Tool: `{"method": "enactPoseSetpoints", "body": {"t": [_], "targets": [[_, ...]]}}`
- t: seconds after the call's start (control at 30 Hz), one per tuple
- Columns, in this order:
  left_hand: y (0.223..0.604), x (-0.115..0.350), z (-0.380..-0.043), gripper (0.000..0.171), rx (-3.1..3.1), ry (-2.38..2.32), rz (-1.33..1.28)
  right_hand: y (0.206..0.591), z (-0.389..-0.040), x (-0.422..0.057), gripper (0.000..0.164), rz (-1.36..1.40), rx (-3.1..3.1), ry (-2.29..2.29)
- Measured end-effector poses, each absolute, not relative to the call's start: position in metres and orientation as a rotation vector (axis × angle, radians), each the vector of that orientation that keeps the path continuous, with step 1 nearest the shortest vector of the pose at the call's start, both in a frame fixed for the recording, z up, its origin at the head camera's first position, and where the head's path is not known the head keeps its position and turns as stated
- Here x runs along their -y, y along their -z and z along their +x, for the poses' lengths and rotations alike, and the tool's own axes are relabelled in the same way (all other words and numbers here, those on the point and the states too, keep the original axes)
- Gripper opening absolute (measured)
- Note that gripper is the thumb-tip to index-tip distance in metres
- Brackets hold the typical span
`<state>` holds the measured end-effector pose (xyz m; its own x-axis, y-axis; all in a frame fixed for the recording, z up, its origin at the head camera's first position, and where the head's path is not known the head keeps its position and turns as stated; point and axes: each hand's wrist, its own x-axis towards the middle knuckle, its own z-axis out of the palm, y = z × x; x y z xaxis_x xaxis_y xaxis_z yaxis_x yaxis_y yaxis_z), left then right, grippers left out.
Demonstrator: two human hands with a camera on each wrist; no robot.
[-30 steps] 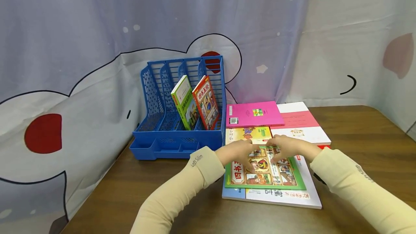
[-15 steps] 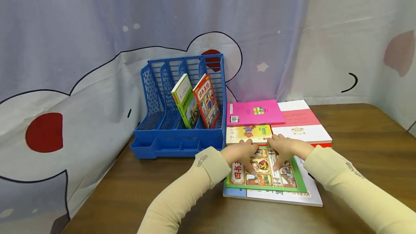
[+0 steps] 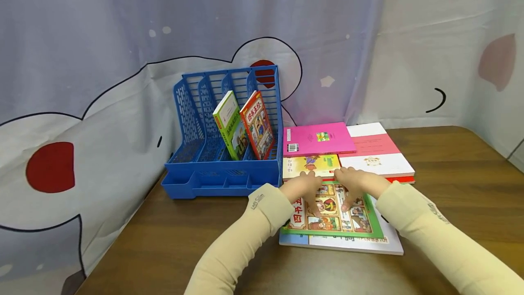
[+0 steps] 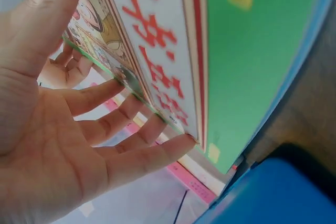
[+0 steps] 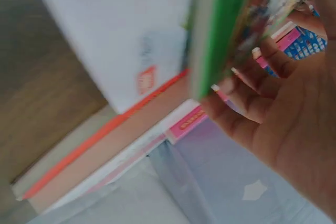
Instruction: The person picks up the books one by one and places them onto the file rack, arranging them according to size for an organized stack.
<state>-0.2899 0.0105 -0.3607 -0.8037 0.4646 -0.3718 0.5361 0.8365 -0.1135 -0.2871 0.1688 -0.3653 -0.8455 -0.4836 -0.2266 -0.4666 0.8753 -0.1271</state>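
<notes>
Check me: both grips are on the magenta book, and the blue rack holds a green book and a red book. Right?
Wrong book: the left grip and right grip are on the green-bordered book, as the head view shows. The blue rack does hold a green book and a red book.

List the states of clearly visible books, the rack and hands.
Blue file rack: upright, partly filled
Green-spined book: closed, standing in rack
Red 四书五经 book: closed, standing in rack
White book: closed, partly covered
Green-bordered 四书五经 book: closed, over white book
Left hand: fingers at green-bordered book's far edge
Right hand: fingers at same edge
Yellow book: closed, flat
Pink book: closed, flat
Pink-and-white book: closed, partly covered
</notes>
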Motion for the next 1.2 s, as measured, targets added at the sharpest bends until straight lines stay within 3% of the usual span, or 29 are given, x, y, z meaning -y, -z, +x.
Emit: {"method": "enactPoseSetpoints", "body": {"t": [0.33,0.63,0.73,0.93,1.03,1.2], "targets": [[0.364,-0.008,-0.292,0.094,-2.732,0.238,0.742,0.368,-0.286,-0.173,0.099,-0.776,-2.876,0.054],[0.365,-0.001,-0.287,0.102,-2.767,0.155,0.686,0.361,-0.284,-0.166,0.091,-0.674,-2.812,0.120],[0.364,-0.001,-0.285,0.102,-2.788,0.159,0.673,0.357,-0.285,-0.168,0.071,-0.754,-2.831,0.205],[0.360,-0.001,-0.278,0.111,-2.817,0.063,0.689,0.355,-0.290,-0.183,0.010,-0.952,-2.825,0.531],[0.359,0.001,-0.277,0.106,-2.845,0.007,0.731,0.354,-0.292,-0.191,0.009,-0.961,-2.753,0.701],[0.350,0.006,-0.280,0.079,-2.930,-0.198,0.819,0.348,-0.294,-0.202,0.008,-0.890,-2.580,0.950]]}}
